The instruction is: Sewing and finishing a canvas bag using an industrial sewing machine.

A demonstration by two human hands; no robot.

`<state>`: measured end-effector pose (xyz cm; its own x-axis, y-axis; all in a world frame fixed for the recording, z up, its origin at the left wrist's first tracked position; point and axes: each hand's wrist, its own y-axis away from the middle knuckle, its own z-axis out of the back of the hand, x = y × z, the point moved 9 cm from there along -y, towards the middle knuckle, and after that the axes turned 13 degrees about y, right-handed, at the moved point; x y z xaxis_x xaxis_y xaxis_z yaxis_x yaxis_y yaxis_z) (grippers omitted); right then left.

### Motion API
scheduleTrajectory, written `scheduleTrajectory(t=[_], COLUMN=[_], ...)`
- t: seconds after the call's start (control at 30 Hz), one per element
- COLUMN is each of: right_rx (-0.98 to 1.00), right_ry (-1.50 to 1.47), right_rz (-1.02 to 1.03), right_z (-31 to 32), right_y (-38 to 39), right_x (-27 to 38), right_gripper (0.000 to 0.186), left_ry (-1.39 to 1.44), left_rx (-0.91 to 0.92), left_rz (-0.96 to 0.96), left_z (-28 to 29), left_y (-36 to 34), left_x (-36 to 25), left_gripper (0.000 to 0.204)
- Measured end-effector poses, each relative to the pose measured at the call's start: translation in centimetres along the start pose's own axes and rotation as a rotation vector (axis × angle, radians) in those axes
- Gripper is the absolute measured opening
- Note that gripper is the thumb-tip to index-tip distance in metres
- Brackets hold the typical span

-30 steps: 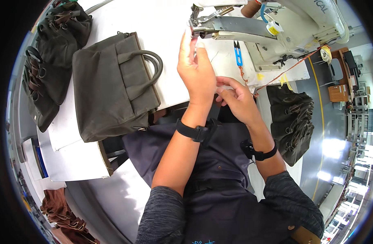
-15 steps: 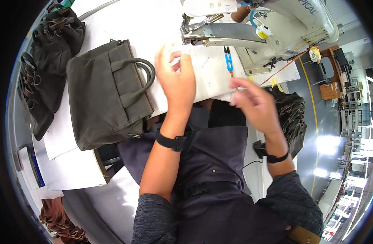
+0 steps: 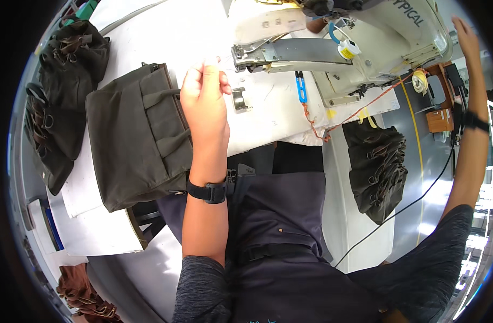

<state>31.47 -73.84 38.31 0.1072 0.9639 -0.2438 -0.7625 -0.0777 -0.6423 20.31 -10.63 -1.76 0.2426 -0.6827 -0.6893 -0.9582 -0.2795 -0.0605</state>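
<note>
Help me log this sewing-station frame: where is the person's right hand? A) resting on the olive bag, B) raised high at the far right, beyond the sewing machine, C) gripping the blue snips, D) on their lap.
B: the right hand is lifted at the far right, past the sewing machine, touching none of the other things listed.
</note>
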Motion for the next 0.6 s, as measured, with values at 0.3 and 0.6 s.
scheduleTrajectory(t=[0.3, 0.6], right_rx=[0.595, -0.109], right_ry=[-0.630, -0.385], right_rz=[-0.568, -0.669], right_z=[-12.1, -9.6], right_y=[4.4, 23.5], right_x=[0.6, -0.8], right_gripper=[0.050, 0.061], left_ry=[0.008, -0.129], left_rx=[0.287, 0.292], left_rz=[0.011, -0.181], left_z=[-1.9, -3.2], left_y=[-1.1, -1.8], left_x=[-1.3, -2.5], left_gripper=[0.011, 0.006])
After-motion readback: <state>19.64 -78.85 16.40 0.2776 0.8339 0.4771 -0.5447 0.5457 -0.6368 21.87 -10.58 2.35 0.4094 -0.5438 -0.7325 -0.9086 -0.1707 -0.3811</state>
